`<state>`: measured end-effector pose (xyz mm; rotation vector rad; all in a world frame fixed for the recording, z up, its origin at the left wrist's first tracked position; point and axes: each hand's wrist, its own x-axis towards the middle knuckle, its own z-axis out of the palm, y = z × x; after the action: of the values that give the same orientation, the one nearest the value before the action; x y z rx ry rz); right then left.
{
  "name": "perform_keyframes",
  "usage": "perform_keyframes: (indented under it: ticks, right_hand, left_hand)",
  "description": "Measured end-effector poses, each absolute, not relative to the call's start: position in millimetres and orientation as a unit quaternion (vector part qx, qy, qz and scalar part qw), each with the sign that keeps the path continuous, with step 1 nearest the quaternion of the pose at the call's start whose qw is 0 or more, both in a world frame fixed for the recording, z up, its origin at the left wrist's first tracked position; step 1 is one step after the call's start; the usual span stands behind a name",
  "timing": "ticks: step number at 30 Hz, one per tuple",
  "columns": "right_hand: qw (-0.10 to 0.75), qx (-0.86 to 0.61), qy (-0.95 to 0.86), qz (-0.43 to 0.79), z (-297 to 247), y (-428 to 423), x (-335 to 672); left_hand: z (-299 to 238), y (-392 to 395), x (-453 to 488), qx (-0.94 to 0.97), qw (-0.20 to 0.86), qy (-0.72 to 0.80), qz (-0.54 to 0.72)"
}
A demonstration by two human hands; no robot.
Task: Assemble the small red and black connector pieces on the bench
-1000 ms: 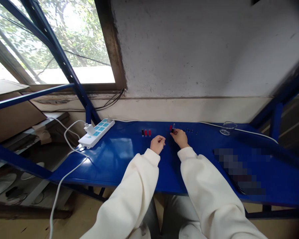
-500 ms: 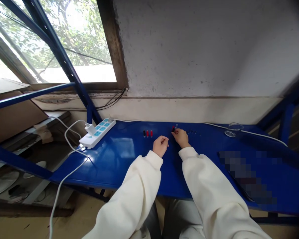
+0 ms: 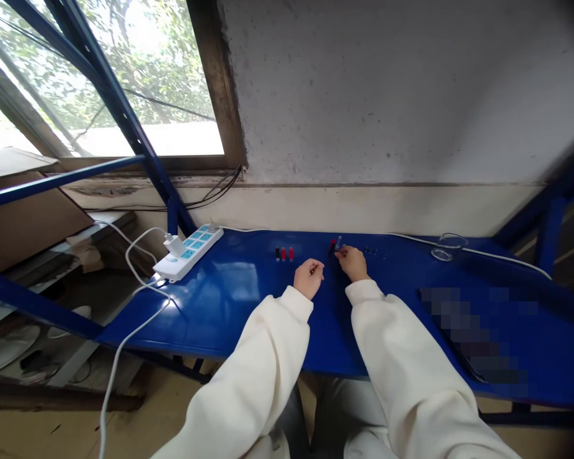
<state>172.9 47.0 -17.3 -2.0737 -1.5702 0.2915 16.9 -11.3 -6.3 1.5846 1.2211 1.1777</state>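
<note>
Head view shows a glossy blue desk (image 3: 220,328) carrying one small black cylinder (image 3: 277,254) and two small red cylinders (image 3: 283,254), lined up side by side, apparently a deliberate row set apart from the handwork. Right hand (image 3: 351,262) is beside a small dark-and-red cylindrical piece (image 3: 333,245) and a slim see-through tube (image 3: 338,242); its grip is drawn in at the fingertips, though I cannot tell whether it pinches anything. Left hand (image 3: 309,277) hangs nearer the wearer, its grip curled inward, perhaps to shelter something small; its contents are hidden. Farther right, tiny loose bits (image 3: 370,250) lie in a loose line, and beyond them a see-through round dish (image 3: 441,254) sits near a white cable (image 3: 507,260); what it contains I cannot make out
</note>
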Motion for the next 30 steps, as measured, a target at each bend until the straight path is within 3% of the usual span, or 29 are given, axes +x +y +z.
perform_keyframes:
  ticks: [6,13,21,30]
  right_hand:
    - [0.269,-0.776,-0.561,0.099,-15,45,172]
    - [0.263,-0.779,-0.561,0.091,-16,47,173]
    - [0.226,-0.787,-0.566,0.094,-11,43,171]
    - [0.154,-0.787,-0.594,0.06,19,8,154]
  left_hand:
    - [-8,-9,11,0.643,0.295,0.54,0.457]
    - [6,-13,-2,0.662,0.146,0.656,0.331]
    - [13,-8,-11,0.652,0.103,0.713,0.236]
    - [10,-1,-14,0.654,0.106,0.717,0.216]
